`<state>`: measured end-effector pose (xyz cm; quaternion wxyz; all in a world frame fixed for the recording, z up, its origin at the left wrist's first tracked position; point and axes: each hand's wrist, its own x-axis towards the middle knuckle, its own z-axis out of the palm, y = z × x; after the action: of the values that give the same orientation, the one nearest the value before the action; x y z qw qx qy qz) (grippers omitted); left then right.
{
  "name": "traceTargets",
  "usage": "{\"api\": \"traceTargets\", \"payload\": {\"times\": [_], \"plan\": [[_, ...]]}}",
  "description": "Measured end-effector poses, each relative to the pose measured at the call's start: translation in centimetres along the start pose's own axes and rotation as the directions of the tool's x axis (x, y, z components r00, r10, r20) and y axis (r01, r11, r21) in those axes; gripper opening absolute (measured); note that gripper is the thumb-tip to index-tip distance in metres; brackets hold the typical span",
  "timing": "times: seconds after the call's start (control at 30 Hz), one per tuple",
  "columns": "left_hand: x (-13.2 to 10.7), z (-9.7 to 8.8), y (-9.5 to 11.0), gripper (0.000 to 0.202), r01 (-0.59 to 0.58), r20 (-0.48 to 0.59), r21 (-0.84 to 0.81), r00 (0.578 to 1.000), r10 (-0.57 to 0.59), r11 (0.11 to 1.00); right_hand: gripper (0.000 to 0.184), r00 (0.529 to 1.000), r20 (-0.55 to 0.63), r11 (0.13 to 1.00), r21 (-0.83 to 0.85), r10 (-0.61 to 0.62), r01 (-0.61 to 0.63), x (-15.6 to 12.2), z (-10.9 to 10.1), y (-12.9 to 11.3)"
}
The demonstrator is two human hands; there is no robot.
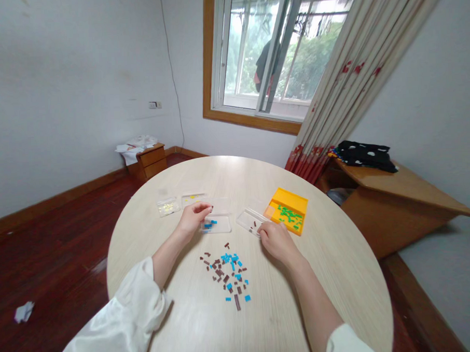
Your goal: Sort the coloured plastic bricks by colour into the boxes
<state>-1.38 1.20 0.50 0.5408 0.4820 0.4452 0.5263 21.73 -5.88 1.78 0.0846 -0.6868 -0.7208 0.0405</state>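
My left hand [194, 218] reaches over a clear tray [217, 224] that holds a few blue pieces, its fingers curled and pinched above the tray's near edge. My right hand [276, 240] rests closed at the near end of a second clear tray [249, 219] with a few brown pieces in it. Whether either hand grips a piece is too small to see. Between my forearms lies a loose pile of brown and blue pieces [228, 274] on the round table [187, 323].
An orange box [288, 200] with green pieces stands right of the trays. Two clear trays with yellow pieces [168, 206] lie at the back left. Beyond the table stand a wooden desk [399, 189], a small cabinet [149, 160] and a curtained window.
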Motion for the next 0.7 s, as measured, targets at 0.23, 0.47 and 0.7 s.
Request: {"api": "traceTargets", "payload": {"times": [0.23, 0.47, 0.7], "plan": [[0.0, 0.0, 0.1, 0.031, -0.005, 0.002, -0.001, 1.0, 0.005, 1.0, 0.035, 0.995, -0.101, 0.985, 0.174, 0.014, 0.003, 0.1, 0.8, 0.8], [0.3, -0.2, -0.3, 0.032, -0.018, 0.001, -0.015, 1.0, 0.018, 1.0, 0.037, 0.913, -0.405, 0.832, 0.522, 0.05, 0.186, 1.0, 2.3, 0.8], [0.4, -0.2, -0.4, 0.035, 0.002, 0.001, -0.082, 1.0, -0.002, 0.997, 0.05, 0.921, -0.38, 0.721, 0.613, -0.089, 0.323, 0.9, 4.1, -3.7]]}}
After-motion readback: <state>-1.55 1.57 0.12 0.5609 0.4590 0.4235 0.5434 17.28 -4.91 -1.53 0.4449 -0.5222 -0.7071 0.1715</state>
